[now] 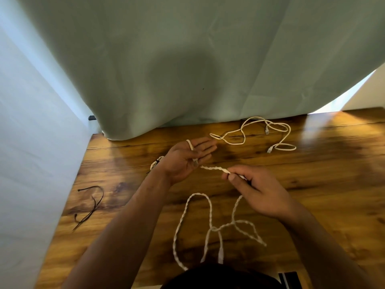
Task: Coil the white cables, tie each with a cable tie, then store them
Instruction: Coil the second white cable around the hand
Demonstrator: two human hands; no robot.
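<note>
Two white cables lie loose on a wooden table (312,184) as a person sets about coiling the nearer one. The left hand (185,159) is turned palm up, fingers straight and slightly apart, with the braided white cable (209,205) looped over its thumb and a plug end lying across the palm. The right hand (262,190) pinches the same cable between thumb and forefinger just beside the left palm, with a short taut run between the two. From there the cable trails toward the person in loose bends on the tabletop, its other plug near the bottom of the view. The second white cable (244,139) sprawls uncoiled at the far edge, near a green cloth (187,69) backdrop, well apart from both hands. Black cable ties (94,205) wait at the left of the table. A small pale bundle (155,162) sits partly hidden behind the left wrist; what it is cannot be told. The step in hand appears to be the first wraps of the coil. Next, on this reading, the right hand must carry the slack round the left hand turn after turn, keeping the thumb loop from slipping, before a tie is fetched.
</note>
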